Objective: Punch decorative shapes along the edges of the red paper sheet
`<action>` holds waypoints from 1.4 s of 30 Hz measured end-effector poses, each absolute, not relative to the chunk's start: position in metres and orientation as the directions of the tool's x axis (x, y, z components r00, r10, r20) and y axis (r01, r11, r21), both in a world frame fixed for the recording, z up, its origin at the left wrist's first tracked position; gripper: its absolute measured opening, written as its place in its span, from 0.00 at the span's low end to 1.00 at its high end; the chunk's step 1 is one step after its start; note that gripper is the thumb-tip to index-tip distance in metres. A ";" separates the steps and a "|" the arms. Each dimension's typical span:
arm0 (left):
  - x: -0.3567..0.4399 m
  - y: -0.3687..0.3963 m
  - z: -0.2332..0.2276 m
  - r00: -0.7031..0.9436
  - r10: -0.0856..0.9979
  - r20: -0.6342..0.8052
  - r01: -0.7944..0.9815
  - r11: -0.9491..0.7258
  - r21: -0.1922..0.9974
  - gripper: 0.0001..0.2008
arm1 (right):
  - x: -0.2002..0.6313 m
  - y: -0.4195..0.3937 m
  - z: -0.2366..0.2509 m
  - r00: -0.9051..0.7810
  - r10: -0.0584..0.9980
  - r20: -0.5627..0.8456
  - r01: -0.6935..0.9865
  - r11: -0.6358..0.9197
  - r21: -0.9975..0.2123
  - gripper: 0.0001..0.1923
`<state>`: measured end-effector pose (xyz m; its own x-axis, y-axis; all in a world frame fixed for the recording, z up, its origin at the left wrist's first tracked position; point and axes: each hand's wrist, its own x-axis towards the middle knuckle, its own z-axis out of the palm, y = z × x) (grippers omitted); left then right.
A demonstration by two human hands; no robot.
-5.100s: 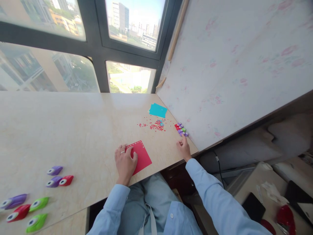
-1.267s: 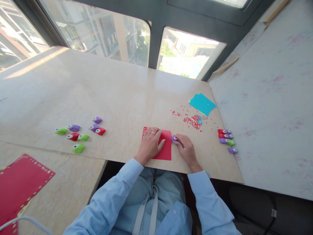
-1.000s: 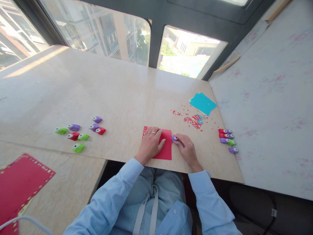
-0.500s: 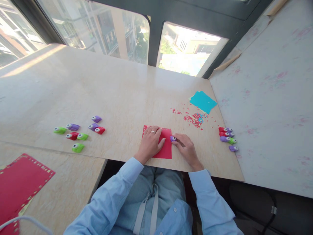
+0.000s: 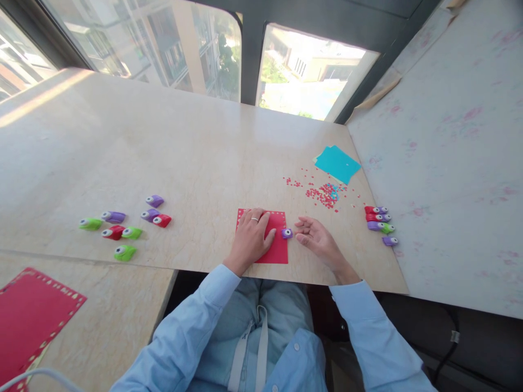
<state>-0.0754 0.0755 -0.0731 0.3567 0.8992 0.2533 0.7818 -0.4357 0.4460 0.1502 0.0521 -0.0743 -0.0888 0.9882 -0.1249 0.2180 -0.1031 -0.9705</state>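
Left hand (image 5: 252, 235) flat on square red paper sheet (image 5: 276, 246); right hand (image 5: 316, 239) (fingers loosely spread, empty) beside small purple plastic punch (image 5: 286, 233).

Red paper square (image 5: 274, 239), dotted edge; small purple punch (image 5: 286, 233); teal sheets (image 5: 337, 163); red confetti (image 5: 321, 194); beige marbled desk (image 5: 183, 158); light-blue sleeves (image 5: 196, 332).

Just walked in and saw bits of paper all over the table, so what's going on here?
A person sits at the table. The left hand lies flat on a small red sheet with a row of holes along its far edge. A small purple punch sits at the sheet's right edge; the right hand is open beside it, not gripping it. Red punched bits lie beyond, with more punches to the right.
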 end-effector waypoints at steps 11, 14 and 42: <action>-0.076 0.075 -0.074 0.322 0.909 0.265 0.779 -0.414 0.471 0.17 | 0.128 0.064 -0.064 -0.073 0.990 -0.121 0.568 -0.059 -0.821 0.17; -0.076 0.075 -0.073 0.323 0.910 0.261 0.780 -0.412 0.471 0.17 | 0.130 0.068 -0.067 -0.020 0.981 -0.193 0.500 -0.158 -0.852 0.23; -0.077 0.075 -0.072 0.304 0.914 0.269 0.749 -0.404 0.525 0.15 | 0.129 0.094 -0.024 -0.084 0.786 -0.613 0.446 -0.520 -0.729 0.25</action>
